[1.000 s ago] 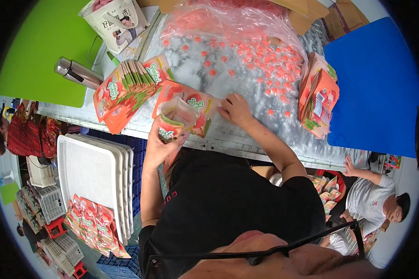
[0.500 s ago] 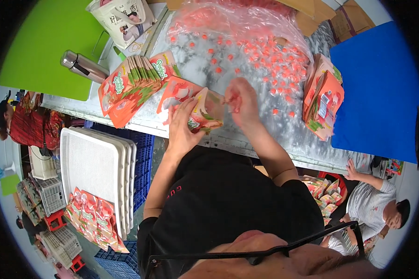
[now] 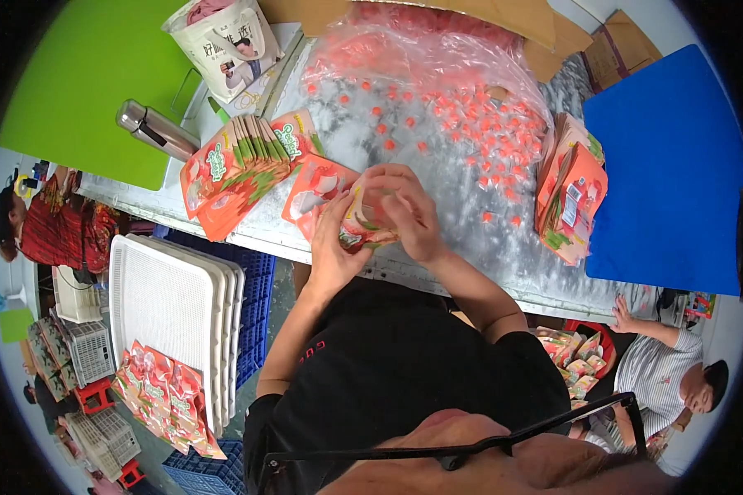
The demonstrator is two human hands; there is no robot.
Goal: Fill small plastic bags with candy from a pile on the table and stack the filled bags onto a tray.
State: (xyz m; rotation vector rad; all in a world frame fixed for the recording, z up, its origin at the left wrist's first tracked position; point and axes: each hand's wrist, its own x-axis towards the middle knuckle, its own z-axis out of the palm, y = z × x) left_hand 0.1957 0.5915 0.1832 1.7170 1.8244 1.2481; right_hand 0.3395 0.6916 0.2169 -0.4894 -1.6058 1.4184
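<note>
My left hand (image 3: 332, 247) grips a red and green printed pouch (image 3: 357, 221) upright near the table's front edge, thumb and fingers around its side. Over the pouch's top, my right hand (image 3: 419, 221) is curled, its fingers bent at the mouth and partly blurred. What lies inside those fingers is hidden. A flat pouch of the same print (image 3: 312, 190) rests on the table just beyond my left hand. Farther left lies a fanned stack of pouches (image 3: 243, 169). Small red wrapped pieces (image 3: 504, 161) are scattered beyond my right hand, by a big clear plastic bag (image 3: 421, 54) of them.
At the right stands another pile of pouches (image 3: 571, 198) beside a blue board (image 3: 669, 165). A steel flask (image 3: 157, 128) and a tote bag (image 3: 231, 58) are at the far left. Stacked white trays (image 3: 165, 289) stand below the table's edge. A co-worker (image 3: 660, 371) is at the right.
My right hand, which was apart from the pouch with red pieces in its palm, has moved left onto the pouch's mouth. The left hand keeps its hold; the view has shifted slightly.
</note>
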